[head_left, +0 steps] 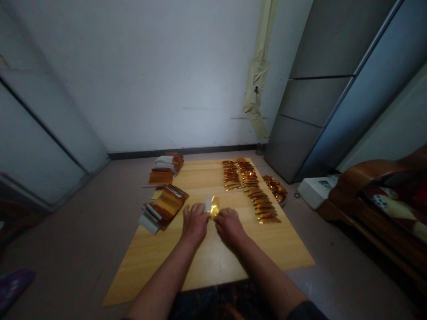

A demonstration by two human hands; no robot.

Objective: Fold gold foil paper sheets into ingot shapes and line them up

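Between my two hands, over the middle of the wooden board (220, 262), is a shiny gold foil paper sheet (215, 205) with a pale patch on its left side. My left hand (195, 222) grips its near left edge, fingers bent. On the other side my right hand (229, 224) pinches the near right edge with its fingers curled. Left of my hands lies a fanned stack of gold and grey sheets (168, 204). Rows of folded gold foil pieces (262, 202) overlap along the board's right side. My fingertips are partly hidden.
More sheet stacks (160, 176) lie at the board's far left. A container heaped with gold pieces (276, 189) stands on the floor right of the board. Beyond are a grey refrigerator (300, 102), a white box (313, 191) and a wooden seat (367, 191).
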